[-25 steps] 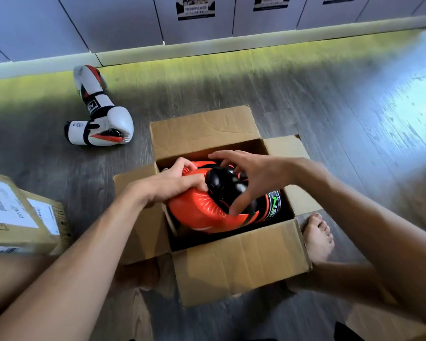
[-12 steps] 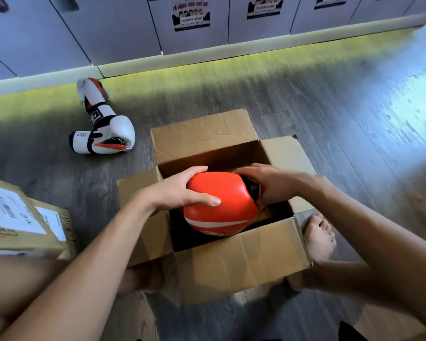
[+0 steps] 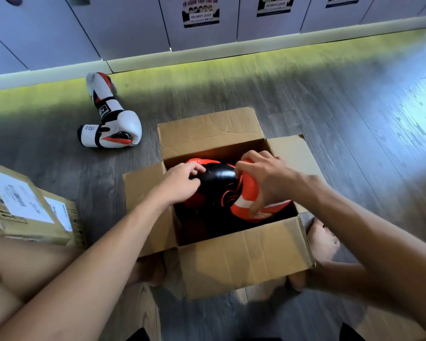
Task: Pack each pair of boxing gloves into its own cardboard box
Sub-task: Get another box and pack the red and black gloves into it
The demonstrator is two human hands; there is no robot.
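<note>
An open cardboard box (image 3: 244, 252) stands on the floor in front of me with its flaps spread. Inside lie the orange and black boxing gloves (image 3: 221, 183). My left hand (image 3: 182, 184) holds the black part of a glove at the box's left side, fingers curled over it. My right hand (image 3: 266, 178) grips the orange glove's cuff end from above, thumb down its near side. A white, black and red pair of gloves (image 3: 111, 124) lies on the floor at the back left, beyond the box.
A second cardboard box (image 3: 27, 207) with white labels sits shut at the left edge. My bare feet (image 3: 322, 239) rest beside and under the open box. Grey locker doors (image 3: 133, 25) line the far wall. Wooden floor (image 3: 354, 119) stretches to the right.
The orange glove has turned and sunk deeper into the box, its black palm side now up. Both hands shifted from cupping its rounded top to gripping it inside the box.
</note>
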